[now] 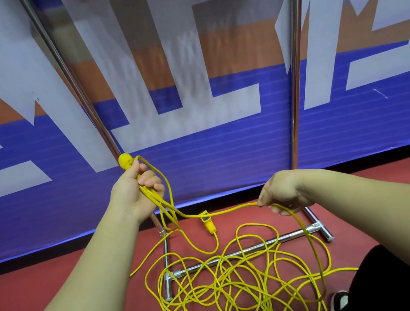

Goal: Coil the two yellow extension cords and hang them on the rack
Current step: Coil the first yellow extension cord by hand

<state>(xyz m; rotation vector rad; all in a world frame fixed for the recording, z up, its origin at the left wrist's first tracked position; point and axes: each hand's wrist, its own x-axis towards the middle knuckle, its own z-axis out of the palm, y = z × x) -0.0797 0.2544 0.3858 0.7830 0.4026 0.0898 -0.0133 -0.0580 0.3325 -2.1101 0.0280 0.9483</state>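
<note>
A blue and orange banner carries huge white characters, cropped and illegible. Before it stands the chrome rack, the yellow extension cords tangled on the red floor over its base. The raised left hand fists several gathered loops, a plug above the thumb; the lower right hand pinches one strand. The blue label on a socket end is unreadable.
</note>
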